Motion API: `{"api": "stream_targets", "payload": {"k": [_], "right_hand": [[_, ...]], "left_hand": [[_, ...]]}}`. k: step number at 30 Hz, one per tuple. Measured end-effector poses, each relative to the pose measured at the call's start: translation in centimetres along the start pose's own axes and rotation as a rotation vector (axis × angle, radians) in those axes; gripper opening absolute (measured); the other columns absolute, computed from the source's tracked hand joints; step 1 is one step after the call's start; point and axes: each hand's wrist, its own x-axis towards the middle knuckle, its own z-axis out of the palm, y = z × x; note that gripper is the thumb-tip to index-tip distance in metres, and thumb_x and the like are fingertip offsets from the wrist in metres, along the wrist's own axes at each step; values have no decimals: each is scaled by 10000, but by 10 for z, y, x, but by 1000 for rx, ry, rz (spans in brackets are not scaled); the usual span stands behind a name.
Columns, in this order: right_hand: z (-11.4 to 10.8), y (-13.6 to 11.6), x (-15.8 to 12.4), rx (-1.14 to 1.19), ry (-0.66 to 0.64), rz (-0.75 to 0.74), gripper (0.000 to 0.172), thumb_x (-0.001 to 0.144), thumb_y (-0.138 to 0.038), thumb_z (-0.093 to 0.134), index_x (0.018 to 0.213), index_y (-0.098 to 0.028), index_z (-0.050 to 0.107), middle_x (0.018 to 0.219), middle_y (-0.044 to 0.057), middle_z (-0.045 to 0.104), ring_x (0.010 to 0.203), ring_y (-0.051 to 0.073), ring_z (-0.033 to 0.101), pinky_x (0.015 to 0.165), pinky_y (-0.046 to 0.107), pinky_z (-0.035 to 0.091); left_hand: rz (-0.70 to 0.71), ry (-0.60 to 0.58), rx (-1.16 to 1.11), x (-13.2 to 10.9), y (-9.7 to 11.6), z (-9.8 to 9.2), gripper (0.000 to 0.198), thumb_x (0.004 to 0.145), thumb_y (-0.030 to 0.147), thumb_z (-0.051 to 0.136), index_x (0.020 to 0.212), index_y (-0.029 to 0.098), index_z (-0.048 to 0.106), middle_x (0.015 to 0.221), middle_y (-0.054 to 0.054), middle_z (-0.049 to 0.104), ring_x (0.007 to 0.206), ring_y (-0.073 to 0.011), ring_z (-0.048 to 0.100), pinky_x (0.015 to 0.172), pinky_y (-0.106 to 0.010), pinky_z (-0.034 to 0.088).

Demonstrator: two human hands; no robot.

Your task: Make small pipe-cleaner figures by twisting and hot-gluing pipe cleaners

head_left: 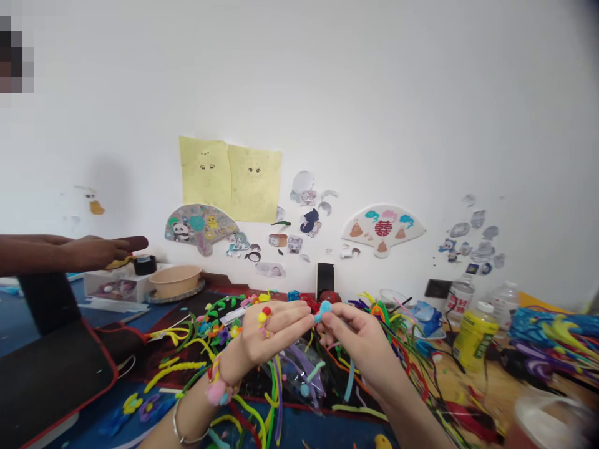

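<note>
My left hand (269,330) and my right hand (358,340) meet above the table, both pinching a light blue pipe cleaner piece (324,308) with a fluffy tip between the fingertips. The strand hangs down below my right hand (349,380). A small red and yellow pom-pom ring (264,315) sits on a left finger, and a fuzzy pink and yellow bracelet (216,388) wraps the left wrist. Beneath the hands lies a heap of coloured pipe cleaners (262,399).
Another person's arm and hand (88,251) reaches in from the left over a clear box (115,287) and a beige bowl (175,279). A black phone (325,279) leans on the wall. A yellow bottle (473,333), water bottles (461,299) and pipe cleaner bundles (556,333) stand right.
</note>
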Motion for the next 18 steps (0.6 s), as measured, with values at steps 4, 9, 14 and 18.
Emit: {"api": "stream_targets", "payload": {"k": [4,9,14,18], "right_hand": [[-1,3,0,-237,96,-94,273,832,-428,563,808,-162,617,647,-9,574,580,122,511,550,230,420],[-5,2,3,-390,147,-224,223,855,-362,533,820,-169,639,671,6,607,614,147,551,563,237,435],[-7,4,6,-498,154,-377,146,865,-267,528,795,-190,630,774,22,658,713,169,600,664,253,465],[-5,9,7,-621,183,-514,133,868,-213,511,769,-197,598,777,31,647,738,177,600,689,271,462]], "left_hand": [[235,-282,384,0,-6,4,339,708,48,644,934,290,722,889,-54,753,848,-212,697,807,-322,517],[184,-197,380,5,-10,21,142,730,150,655,824,215,741,697,-55,729,649,-191,658,658,-288,509],[-249,-274,196,9,-1,31,189,793,250,587,673,152,695,571,-35,651,462,-136,583,478,-227,453],[-478,-238,-54,8,-3,35,214,769,257,590,594,143,633,481,5,595,376,-104,546,425,-196,422]]}}
